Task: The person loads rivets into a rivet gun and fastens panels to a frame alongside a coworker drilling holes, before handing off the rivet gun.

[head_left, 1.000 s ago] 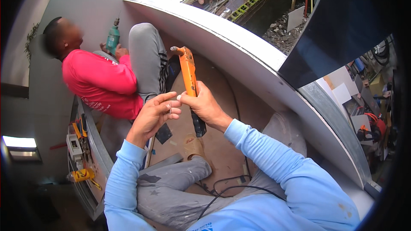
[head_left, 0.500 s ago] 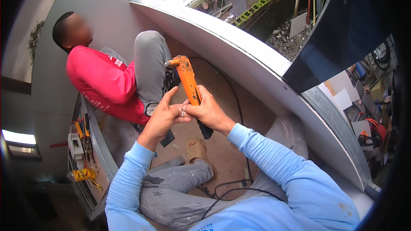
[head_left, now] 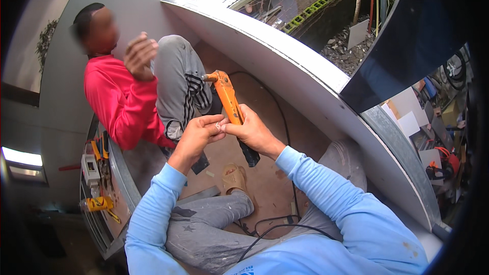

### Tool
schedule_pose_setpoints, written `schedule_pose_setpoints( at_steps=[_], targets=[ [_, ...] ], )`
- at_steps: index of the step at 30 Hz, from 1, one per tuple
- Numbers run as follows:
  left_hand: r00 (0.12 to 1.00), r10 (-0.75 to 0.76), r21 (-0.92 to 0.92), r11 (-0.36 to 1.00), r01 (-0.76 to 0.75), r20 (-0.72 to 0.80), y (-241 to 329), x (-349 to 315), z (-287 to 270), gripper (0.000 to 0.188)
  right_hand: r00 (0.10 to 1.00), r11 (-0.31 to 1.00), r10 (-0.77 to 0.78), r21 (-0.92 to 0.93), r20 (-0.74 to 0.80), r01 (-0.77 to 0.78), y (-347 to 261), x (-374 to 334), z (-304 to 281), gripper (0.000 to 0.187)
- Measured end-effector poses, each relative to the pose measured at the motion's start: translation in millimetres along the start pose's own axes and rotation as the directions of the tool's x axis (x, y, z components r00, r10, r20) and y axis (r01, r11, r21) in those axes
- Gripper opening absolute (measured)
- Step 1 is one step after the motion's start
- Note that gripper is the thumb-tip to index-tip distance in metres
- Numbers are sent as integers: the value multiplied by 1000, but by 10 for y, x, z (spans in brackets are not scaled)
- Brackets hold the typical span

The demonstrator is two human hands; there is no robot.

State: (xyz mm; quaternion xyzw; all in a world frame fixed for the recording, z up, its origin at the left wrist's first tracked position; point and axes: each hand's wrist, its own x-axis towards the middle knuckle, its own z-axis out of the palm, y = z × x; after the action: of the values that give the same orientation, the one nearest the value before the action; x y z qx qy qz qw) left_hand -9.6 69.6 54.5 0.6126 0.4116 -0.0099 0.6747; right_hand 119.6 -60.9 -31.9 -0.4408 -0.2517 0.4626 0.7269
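An orange hand riveter (head_left: 227, 97) with dark handle ends stands upright in front of me, its metal nosepiece pointing left. My right hand (head_left: 255, 133) is wrapped round its lower body, thumb reaching left. My left hand (head_left: 196, 137) is closed in a pinch beside it. Between the two hands' fingertips is a small pale silvery piece (head_left: 218, 127), like a rivet, too small to make out surely. The fingertips of both hands meet around it. The riveter's dark grip (head_left: 248, 154) shows below my right hand.
A person in a red top (head_left: 122, 99) sits at the left, one hand raised. A curved white panel wall (head_left: 265, 46) runs along the right. Several tools, including pliers (head_left: 103, 150), lie on a ledge at left. A black cable (head_left: 288, 137) crosses the brown floor.
My left fingers have drawn together into a pinch at the small piece. The riveter has shifted slightly right and down. The other person has raised a hand.
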Motion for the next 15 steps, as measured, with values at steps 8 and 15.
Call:
schedule_pose_setpoints(
  at_steps=[8,15],
  targets=[
    [994,-71,74,995,65,86,113,-48,29,23,986,993,-17,-119,-166,-2,-22,-16,0,47],
    [989,2,-79,997,9,145,-38,52,3,16,978,991,75,-94,-193,-94,-302,-2,31,46]
  ],
)
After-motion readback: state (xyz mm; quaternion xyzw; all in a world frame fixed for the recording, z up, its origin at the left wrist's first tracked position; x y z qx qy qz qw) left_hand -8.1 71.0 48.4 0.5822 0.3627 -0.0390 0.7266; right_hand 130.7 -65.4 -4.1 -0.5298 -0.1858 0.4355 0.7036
